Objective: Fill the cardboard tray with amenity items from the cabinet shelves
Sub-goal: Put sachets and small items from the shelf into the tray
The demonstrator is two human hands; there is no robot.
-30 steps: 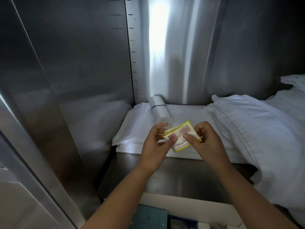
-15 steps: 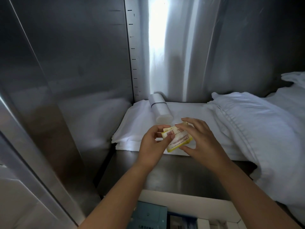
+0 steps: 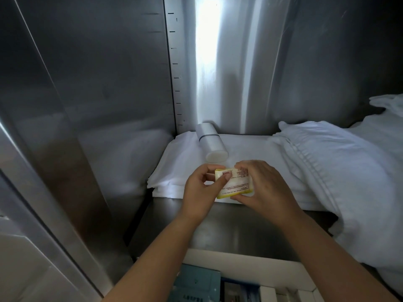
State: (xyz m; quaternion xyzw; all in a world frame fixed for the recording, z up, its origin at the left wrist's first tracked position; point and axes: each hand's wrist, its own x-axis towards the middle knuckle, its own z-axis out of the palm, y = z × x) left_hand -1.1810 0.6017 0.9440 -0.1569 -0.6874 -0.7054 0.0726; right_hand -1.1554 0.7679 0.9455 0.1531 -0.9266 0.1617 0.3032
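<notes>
Left hand (image 3: 197, 192) and right hand (image 3: 261, 188) pinch the ends of a yellow-edged packet (image 3: 236, 182) above the steel shelf (image 3: 229, 232). Behind it, a white cylinder (image 3: 210, 142) lies on folded white linen (image 3: 181, 162); the cardboard tray (image 3: 239, 260) sits below.

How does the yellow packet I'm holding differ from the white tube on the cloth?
The yellow packet is flat; the white tube is cylindrical. The packet bears red print; the tube has only a dark band. The left hand and right hand hold the packet; the tube lies on the folded cloth.
</notes>
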